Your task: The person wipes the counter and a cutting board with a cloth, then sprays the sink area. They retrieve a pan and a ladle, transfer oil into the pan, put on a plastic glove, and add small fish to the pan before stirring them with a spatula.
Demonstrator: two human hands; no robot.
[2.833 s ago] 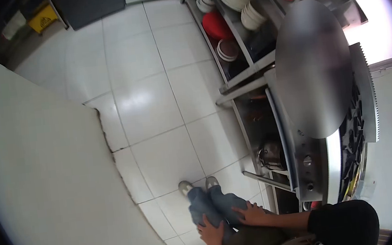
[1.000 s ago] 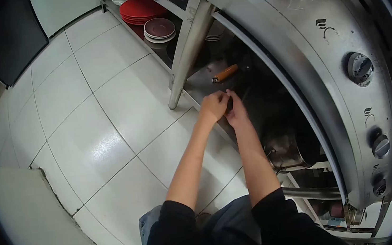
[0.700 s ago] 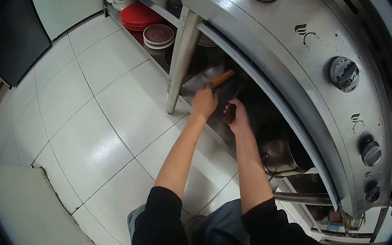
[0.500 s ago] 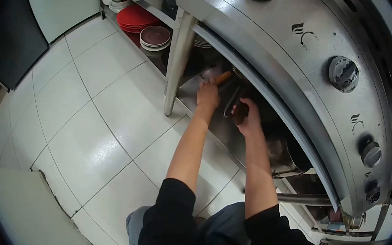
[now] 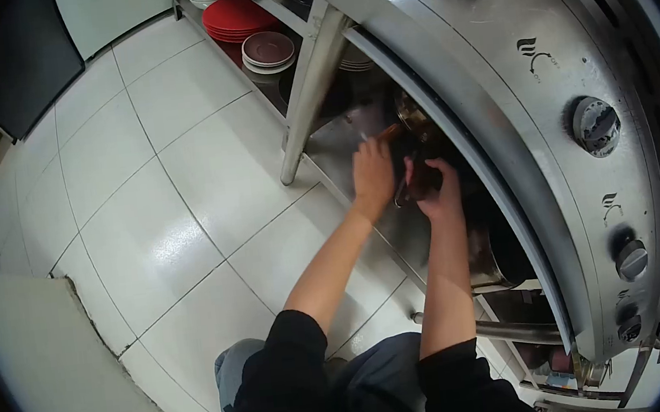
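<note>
Crouching at the stove (image 5: 491, 52), the person reaches both arms onto the lower shelf (image 5: 339, 137) beneath it. The right hand (image 5: 437, 191) has its fingers curled tight around a dark handle (image 5: 421, 174), whose wire loop pokes out below the fist. The left hand (image 5: 375, 173) lies with fingers stretched nearly straight, their tips at the near end of an orange handle (image 5: 388, 131). Whether they grip it, I cannot tell. That orange handle is short and rounded; its long axis runs slantwise, up and away toward a dark pan (image 5: 408, 111) in the shadow under the stove front. Red plates (image 5: 233, 15) are stacked on a shelf farther along.
</note>
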